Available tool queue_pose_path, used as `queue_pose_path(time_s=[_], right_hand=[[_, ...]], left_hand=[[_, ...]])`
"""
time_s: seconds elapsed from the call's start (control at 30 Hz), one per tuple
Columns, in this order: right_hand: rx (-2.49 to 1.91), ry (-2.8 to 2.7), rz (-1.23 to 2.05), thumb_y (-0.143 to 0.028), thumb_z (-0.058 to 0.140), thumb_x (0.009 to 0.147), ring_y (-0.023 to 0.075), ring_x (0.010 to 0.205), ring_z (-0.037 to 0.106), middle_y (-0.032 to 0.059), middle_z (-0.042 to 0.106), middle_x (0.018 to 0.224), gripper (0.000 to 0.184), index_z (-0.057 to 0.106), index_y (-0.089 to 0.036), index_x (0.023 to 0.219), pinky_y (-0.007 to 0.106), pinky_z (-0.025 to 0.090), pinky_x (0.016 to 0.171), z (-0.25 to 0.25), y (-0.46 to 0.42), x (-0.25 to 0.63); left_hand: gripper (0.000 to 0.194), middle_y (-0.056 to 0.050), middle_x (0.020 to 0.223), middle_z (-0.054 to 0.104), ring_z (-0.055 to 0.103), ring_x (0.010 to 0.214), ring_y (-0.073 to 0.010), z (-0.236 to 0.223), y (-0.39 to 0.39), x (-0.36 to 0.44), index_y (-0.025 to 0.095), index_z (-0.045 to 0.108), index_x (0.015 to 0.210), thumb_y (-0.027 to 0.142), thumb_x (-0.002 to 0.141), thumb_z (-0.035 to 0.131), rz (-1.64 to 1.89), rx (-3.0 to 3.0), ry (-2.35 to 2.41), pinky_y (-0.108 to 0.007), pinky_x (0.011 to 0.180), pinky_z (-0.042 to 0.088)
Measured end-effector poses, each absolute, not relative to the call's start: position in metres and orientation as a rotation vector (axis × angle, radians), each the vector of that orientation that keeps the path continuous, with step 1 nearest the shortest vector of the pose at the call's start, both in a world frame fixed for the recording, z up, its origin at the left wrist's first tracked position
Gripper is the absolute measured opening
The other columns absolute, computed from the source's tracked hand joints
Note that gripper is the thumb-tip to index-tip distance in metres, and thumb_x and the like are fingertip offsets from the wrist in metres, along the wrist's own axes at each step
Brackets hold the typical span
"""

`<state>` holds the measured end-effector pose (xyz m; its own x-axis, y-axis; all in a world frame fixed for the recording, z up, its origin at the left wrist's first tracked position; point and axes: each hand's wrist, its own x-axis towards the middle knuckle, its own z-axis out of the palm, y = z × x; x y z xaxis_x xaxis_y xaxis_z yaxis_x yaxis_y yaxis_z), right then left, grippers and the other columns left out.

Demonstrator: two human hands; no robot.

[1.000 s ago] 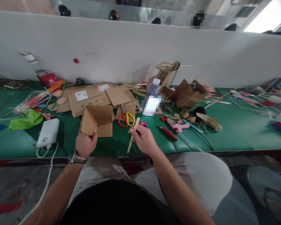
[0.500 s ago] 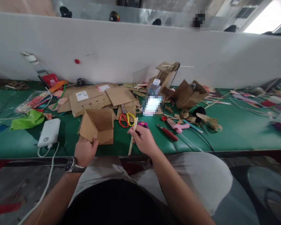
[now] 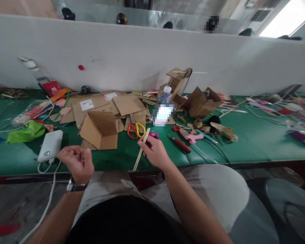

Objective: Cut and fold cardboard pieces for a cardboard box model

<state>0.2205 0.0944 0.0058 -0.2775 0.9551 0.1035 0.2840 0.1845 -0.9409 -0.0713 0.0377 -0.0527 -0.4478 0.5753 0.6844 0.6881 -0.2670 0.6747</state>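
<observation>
My right hand [image 3: 154, 149] pinches a pair of thin wooden sticks [image 3: 138, 158], which slant down toward the table's front edge. Turned palm upward, my left hand [image 3: 78, 162] has its fingers loosely curled and the thumb apart, with nothing visible in it. A folded cardboard piece [image 3: 108, 127] with open sides stands just beyond that hand, not touching it. Scissors [image 3: 136, 130] with red and yellow handles lie between the cardboard and the sticks. Partly behind my right hand is a small pink-and-black item [image 3: 154, 135].
A white power bank [image 3: 50, 145] with a cable lies at left. Flat cardboard [image 3: 78, 106] is stacked behind. Near the middle are a bottle [image 3: 165, 95] and a lit screen [image 3: 163, 113]. To the right lie a red-handled tool [image 3: 180, 144] and a pink glue gun [image 3: 191, 135].
My left hand has let go of the folded cardboard piece and moved left, turning palm up. The cardboard now stands by itself. My right hand still holds the sticks, tilted slightly more.
</observation>
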Motion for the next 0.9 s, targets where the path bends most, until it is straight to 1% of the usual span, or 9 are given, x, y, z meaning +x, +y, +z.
queue_pose_path(time_s=[0.07, 0.13, 0.3, 0.4, 0.5, 0.63, 0.73, 0.8, 0.9], right_hand=[[-1.190, -1.654, 1.196, -0.052, 0.069, 0.096, 0.0138, 0.049, 0.056, -0.0045, 0.057, 0.060, 0.030, 0.069, -0.021, 0.093, 0.024, 0.043, 0.047, 0.008, 0.093, 0.219], [-1.178, -1.611, 1.272, -0.054, 0.074, 0.092, 0.0131, 0.047, 0.054, -0.0052, 0.056, 0.057, 0.034, 0.069, -0.021, 0.090, 0.024, 0.042, 0.046, 0.010, 0.092, 0.216], [-1.101, -1.532, 1.397, -0.059, 0.083, 0.082, 0.0118, 0.044, 0.050, -0.0048, 0.056, 0.053, 0.040, 0.071, -0.020, 0.082, 0.024, 0.039, 0.042, 0.011, 0.089, 0.212], [-1.085, -1.515, 1.394, -0.061, 0.085, 0.080, 0.0124, 0.047, 0.051, -0.0024, 0.061, 0.058, 0.042, 0.072, -0.020, 0.080, 0.024, 0.040, 0.042, 0.012, 0.089, 0.211], [-1.109, -1.525, 1.363, -0.063, 0.081, 0.082, 0.0140, 0.048, 0.054, -0.0017, 0.062, 0.058, 0.044, 0.074, -0.020, 0.086, 0.026, 0.042, 0.044, 0.017, 0.096, 0.213], [-1.143, -1.777, 1.086, -0.058, 0.065, 0.097, 0.0144, 0.054, 0.058, 0.0023, 0.072, 0.076, 0.042, 0.077, -0.019, 0.105, 0.027, 0.043, 0.052, 0.038, 0.119, 0.233], [-1.283, -2.172, 0.628, -0.046, 0.057, 0.105, 0.0174, 0.072, 0.064, 0.0060, 0.077, 0.086, 0.035, 0.078, -0.018, 0.101, 0.028, 0.043, 0.066, 0.057, 0.145, 0.267], [-1.448, -2.412, 0.443, -0.042, 0.058, 0.106, 0.0197, 0.078, 0.066, 0.0073, 0.077, 0.085, 0.035, 0.077, -0.018, 0.090, 0.029, 0.042, 0.071, 0.064, 0.161, 0.295], [-1.777, -2.628, 0.374, -0.044, 0.063, 0.103, 0.0232, 0.085, 0.070, 0.0085, 0.078, 0.092, 0.030, 0.077, -0.020, 0.091, 0.030, 0.043, 0.072, 0.057, 0.177, 0.337]], left_hand=[[0.021, 0.003, 0.081, 0.047, 0.046, 0.061, -0.0142, -0.049, 0.021, -0.054, 0.023, 0.050, 0.109, 0.038, 0.098, 0.060, -1.843, -1.751, -1.853, -0.029, 0.057, 0.040], [0.014, -0.002, 0.083, 0.056, 0.052, 0.065, -0.0169, -0.043, 0.011, -0.033, 0.022, 0.058, 0.105, 0.035, 0.101, 0.057, -1.740, -2.069, -1.902, -0.032, 0.061, 0.045], [0.032, -0.011, 0.104, 0.070, 0.066, 0.092, -0.0240, -0.021, 0.024, 0.011, 0.020, 0.068, 0.113, 0.046, 0.107, 0.050, -1.645, -2.857, -1.944, -0.038, 0.082, 0.054], [0.037, -0.005, 0.085, 0.068, 0.063, 0.075, -0.0186, -0.015, 0.043, 0.025, 0.021, 0.067, 0.097, 0.051, 0.109, 0.048, -1.653, -3.077, -2.027, -0.032, 0.072, 0.051], [0.046, 0.001, 0.068, 0.057, 0.053, 0.059, -0.0134, -0.012, 0.062, 0.035, 0.020, 0.063, 0.088, 0.059, 0.107, 0.048, -1.819, -3.175, -2.079, -0.028, 0.057, 0.042], [0.051, 0.007, 0.062, 0.045, 0.039, 0.047, -0.0084, -0.003, 0.094, 0.045, 0.020, 0.060, 0.092, 0.070, 0.099, 0.057, -2.283, -3.154, -1.998, -0.023, 0.044, 0.031], [0.040, 0.011, 0.056, 0.041, 0.036, 0.043, -0.0079, 0.006, 0.123, 0.049, 0.020, 0.060, 0.104, 0.060, 0.099, 0.062, -2.528, -3.173, -1.836, -0.020, 0.043, 0.032], [0.032, 0.010, 0.054, 0.041, 0.036, 0.041, -0.0077, 0.009, 0.141, 0.052, 0.020, 0.058, 0.097, 0.051, 0.098, 0.065, -2.623, -3.327, -1.682, -0.020, 0.043, 0.034], [0.035, 0.008, 0.055, 0.041, 0.036, 0.041, -0.0064, 0.006, 0.160, 0.056, 0.020, 0.052, 0.078, 0.047, 0.093, 0.069, -2.672, -3.482, -1.586, -0.020, 0.041, 0.031]])
